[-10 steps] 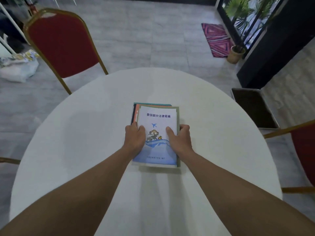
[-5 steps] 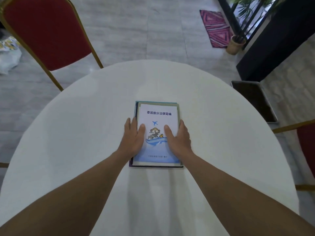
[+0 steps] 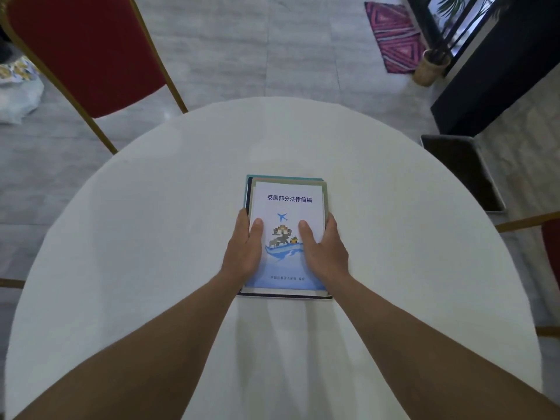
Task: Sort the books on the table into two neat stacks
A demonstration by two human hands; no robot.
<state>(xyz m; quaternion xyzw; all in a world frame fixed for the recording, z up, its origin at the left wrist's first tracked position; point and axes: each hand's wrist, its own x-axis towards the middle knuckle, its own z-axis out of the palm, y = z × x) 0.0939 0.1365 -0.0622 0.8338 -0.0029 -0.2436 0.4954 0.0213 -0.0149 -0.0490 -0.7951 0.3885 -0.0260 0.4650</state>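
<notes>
One stack of books (image 3: pixel 286 189) lies in the middle of the round white table (image 3: pixel 151 237). Its top book (image 3: pixel 288 204) is white and blue with an aeroplane, an elephant and Chinese lettering. Edges of teal, grey and dark books show beneath it. My left hand (image 3: pixel 244 250) presses against the stack's left side, thumb on the cover. My right hand (image 3: pixel 325 250) holds the right side in the same way, thumb on the cover. Both hands clasp the stack between them. How many books lie underneath is hidden.
A red chair with a gold frame (image 3: pixel 88 53) stands at the table's far left. Another red chair (image 3: pixel 550 247) shows at the right edge. A dark tray (image 3: pixel 463 174) lies on the floor to the right, a pink rug (image 3: pixel 394 34) and a potted plant (image 3: pixel 430 66) beyond it.
The books below the top one were fanned out to the left; now the stack is squared up. Both hands have slid to its sides, and my view has tilted downward.
</notes>
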